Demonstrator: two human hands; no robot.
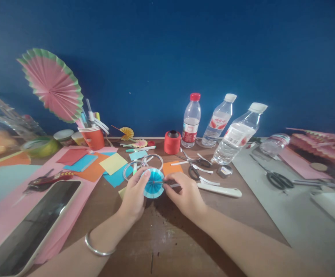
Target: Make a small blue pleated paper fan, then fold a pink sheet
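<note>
From afar, I watched the left hand [135,192] pinch the blue pleated disc [153,192] above the table [158,246]. The right hand [187,195] was closed around a slim tool [169,182], perhaps tweezers, reaching over the disc.

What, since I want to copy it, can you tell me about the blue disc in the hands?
The blue disc looks like folded paper: pleats radiate from a darker middle to a paler rim, with a small reddish spot near the centre. It faces the camera over the table, its left edge gripped by the left hand. A thin dark tool in the right hand reaches across its face; contact is hard to judge.
</note>
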